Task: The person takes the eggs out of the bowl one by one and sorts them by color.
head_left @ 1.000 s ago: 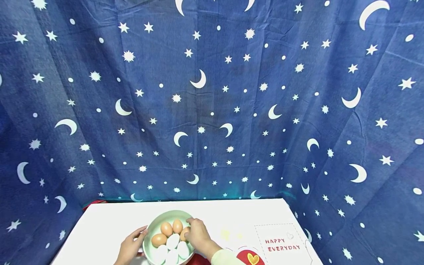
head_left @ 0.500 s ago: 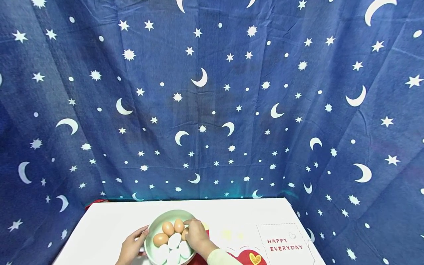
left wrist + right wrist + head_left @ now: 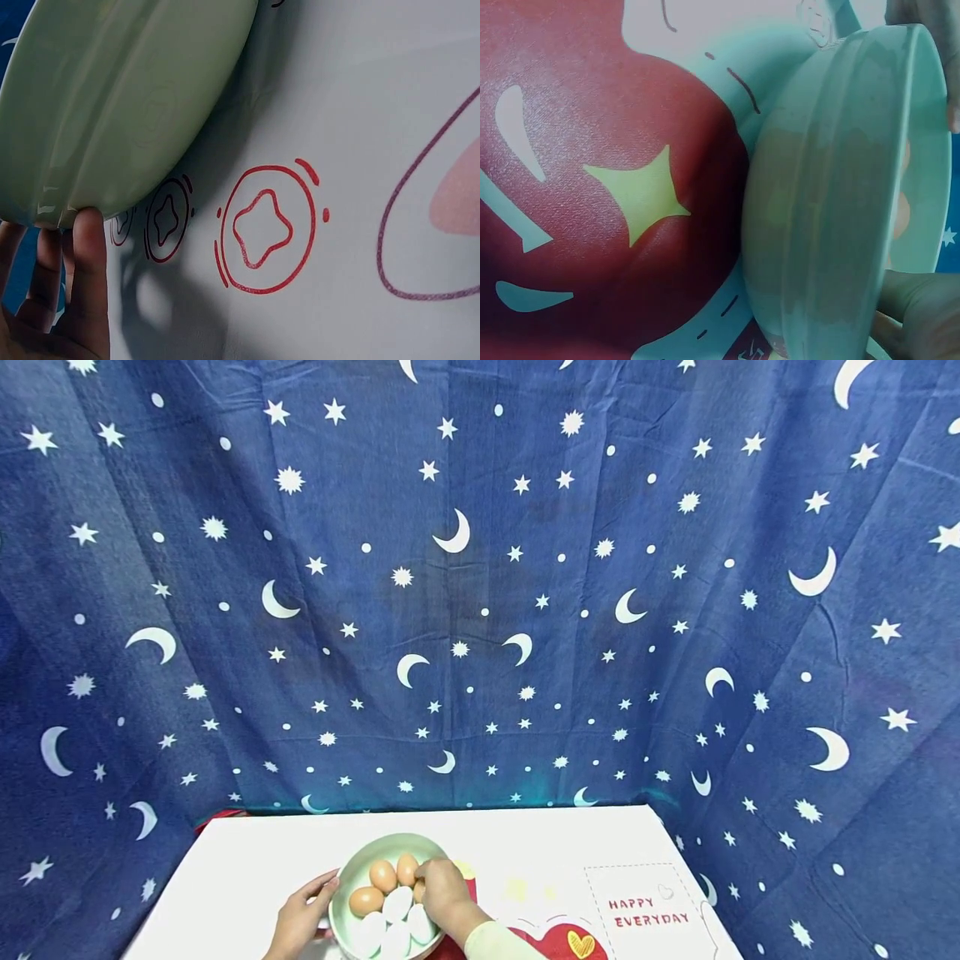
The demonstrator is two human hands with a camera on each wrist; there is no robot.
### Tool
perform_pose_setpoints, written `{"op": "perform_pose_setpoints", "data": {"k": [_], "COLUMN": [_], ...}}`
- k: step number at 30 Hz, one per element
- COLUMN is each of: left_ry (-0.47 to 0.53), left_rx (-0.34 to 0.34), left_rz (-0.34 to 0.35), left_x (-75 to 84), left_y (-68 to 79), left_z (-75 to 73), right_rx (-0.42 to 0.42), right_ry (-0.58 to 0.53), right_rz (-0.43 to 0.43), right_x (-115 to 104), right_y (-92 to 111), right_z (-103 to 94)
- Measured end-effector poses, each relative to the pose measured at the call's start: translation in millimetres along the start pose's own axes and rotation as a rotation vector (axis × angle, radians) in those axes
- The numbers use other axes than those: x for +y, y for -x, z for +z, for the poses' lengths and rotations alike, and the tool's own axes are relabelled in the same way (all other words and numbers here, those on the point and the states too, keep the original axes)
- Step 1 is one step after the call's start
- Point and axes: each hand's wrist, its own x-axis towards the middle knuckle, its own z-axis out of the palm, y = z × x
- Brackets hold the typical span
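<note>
A pale green bowl [image 3: 362,865] holds several brown eggs [image 3: 382,877] and several white eggs [image 3: 397,903]. My left hand [image 3: 300,914] is at the bowl's left side; in the left wrist view its extended fingers [image 3: 90,262] touch the outside of the bowl [image 3: 135,112]. Over the right rim reaches my right hand [image 3: 446,893], its fingers round the rightmost brown egg [image 3: 419,891], mostly covered by the hand. From the right wrist view, the bowl's outer wall [image 3: 832,187] hides most of the inside.
The bowl stands on a white table cover [image 3: 247,860] printed with red shapes and the words "HAPPY EVERYDAY" [image 3: 648,912]. Behind and to the sides hangs a dark blue curtain [image 3: 480,568] with moons and stars.
My right fingers have moved slightly inward and drawn together round the rightmost brown egg, which shows less now. My left hand stays at the bowl. The head view has shifted a little.
</note>
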Motion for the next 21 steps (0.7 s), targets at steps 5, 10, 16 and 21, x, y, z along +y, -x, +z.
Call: {"op": "perform_pose_setpoints", "data": {"k": [5, 10, 16, 21], "left_ry": [-0.003, -0.005, -0.011, 0.000], "left_rx": [0.002, 0.002, -0.002, -0.003], "left_rz": [-0.005, -0.014, -0.021, -0.030], "left_x": [1.0, 3.0, 3.7, 3.1], "left_y": [0.6, 1.9, 1.5, 0.4], "left_z": [0.6, 0.8, -0.2, -0.3], "right_rx": [-0.004, -0.019, -0.042, -0.062], "right_ry": [0.066, 0.082, 0.118, 0.197], "right_rz": [0.015, 0.023, 0.026, 0.011], "right_x": [1.7, 2.3, 2.8, 2.7], "right_y": [0.1, -1.1, -2.5, -2.1], "right_z": [6.5, 7.9, 9.1, 10.2]}}
